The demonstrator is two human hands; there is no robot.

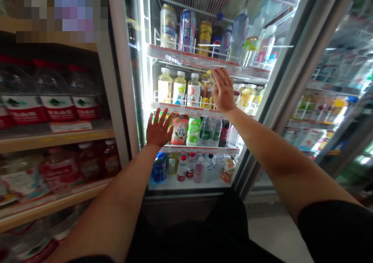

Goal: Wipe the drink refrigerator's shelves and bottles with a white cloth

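Note:
My left hand (pixel 159 130) is raised in front of the lit drinks cooler, its fingers spread and nothing in it. Beside its fingers stands an orange-red drink carton (pixel 179 130), with a green-and-white bottle (pixel 193 131) to the right. Higher up, my right hand (pixel 223 92) stretches out its fingers, also holding nothing. It partly hides a row of bottles; left of it are a yellow-capped bottle (pixel 206 85) and a white-labelled bottle (pixel 194 90). Whether either hand touches glass, a shelf edge or a bottle, I cannot tell.
Cans and bottles line the upper cooler shelf (pixel 201 56); small bottles stand on the cooler floor (pixel 192 184). A metal door frame (pixel 279 95) rises at right, with another cooler beyond it. At left, a wooden shelf (pixel 58 140) bears large red-labelled water bottles (pixel 56 105).

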